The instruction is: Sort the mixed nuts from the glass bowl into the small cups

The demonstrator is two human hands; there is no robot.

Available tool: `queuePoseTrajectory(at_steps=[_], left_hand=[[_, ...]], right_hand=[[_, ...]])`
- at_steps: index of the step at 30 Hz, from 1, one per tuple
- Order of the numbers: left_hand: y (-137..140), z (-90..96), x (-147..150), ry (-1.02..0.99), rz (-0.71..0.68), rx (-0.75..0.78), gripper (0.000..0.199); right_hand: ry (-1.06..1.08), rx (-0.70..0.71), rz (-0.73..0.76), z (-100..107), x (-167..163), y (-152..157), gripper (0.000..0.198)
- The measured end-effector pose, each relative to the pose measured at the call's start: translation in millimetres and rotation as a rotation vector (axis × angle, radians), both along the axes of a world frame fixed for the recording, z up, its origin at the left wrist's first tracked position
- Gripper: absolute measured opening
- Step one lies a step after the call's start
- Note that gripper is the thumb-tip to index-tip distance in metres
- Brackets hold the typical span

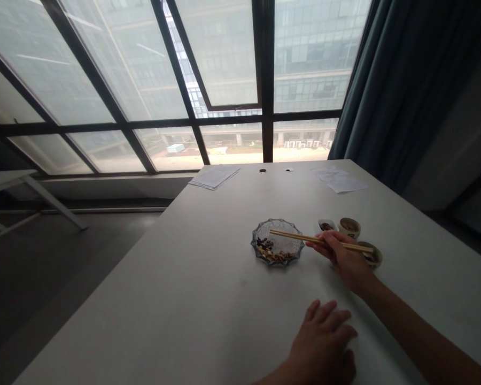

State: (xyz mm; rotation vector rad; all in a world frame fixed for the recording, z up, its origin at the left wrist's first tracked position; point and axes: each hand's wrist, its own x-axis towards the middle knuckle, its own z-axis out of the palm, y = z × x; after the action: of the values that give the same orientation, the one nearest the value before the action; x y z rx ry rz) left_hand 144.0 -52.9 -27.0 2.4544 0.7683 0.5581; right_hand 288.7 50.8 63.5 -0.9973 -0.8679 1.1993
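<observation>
Held wooden chopsticks (295,236) in the right hand (342,260), with the grip closed around them. Pointed their tips leftward over a scalloped glass dish (287,245) on the white table (176,299). Bore dark pieces (265,244) at that dish's left and brown pieces (278,258) along its near side. Stood just around the right hand: a white bowl (318,228), a patterned cup (353,233), a second cup (378,260). Spread the left hand (324,339) nearer the camera in a loose, wide grip.
</observation>
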Motion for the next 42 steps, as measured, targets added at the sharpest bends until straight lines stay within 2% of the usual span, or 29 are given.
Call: queuePoseTrajectory(at_steps=[4,13,26,30,37,42], left_hand=[[-0.3,0.9,-0.8,0.006,-0.006,-0.001,0.032],[0.2,-2.0,0.4,0.016,-0.012,0.025,0.032],[0.2,-3.8,0.4,0.008,-0.006,0.027,0.031],[0.8,-3.0,0.5,0.006,-0.005,0.032,0.031],[-0.3,-6.0,1.2,0.009,0.0,0.056,0.03],[0.8,-13.1,3.0,0.003,-0.006,0.077,0.031]], right_hand=[[-0.003,-0.01,-0.057,-4.3,-2.6,-2.7,0.037],[-0.095,0.002,0.07,-3.1,-12.7,-4.3,0.044],[-0.094,0.008,0.027,-4.8,-6.2,-4.1,0.04],[-0.182,0.034,0.051,-5.2,-6.4,2.0,0.041],[-0.439,0.092,0.186,-25.1,-14.4,28.3,0.044],[-0.533,0.105,0.253,-24.4,-23.9,40.2,0.044]])
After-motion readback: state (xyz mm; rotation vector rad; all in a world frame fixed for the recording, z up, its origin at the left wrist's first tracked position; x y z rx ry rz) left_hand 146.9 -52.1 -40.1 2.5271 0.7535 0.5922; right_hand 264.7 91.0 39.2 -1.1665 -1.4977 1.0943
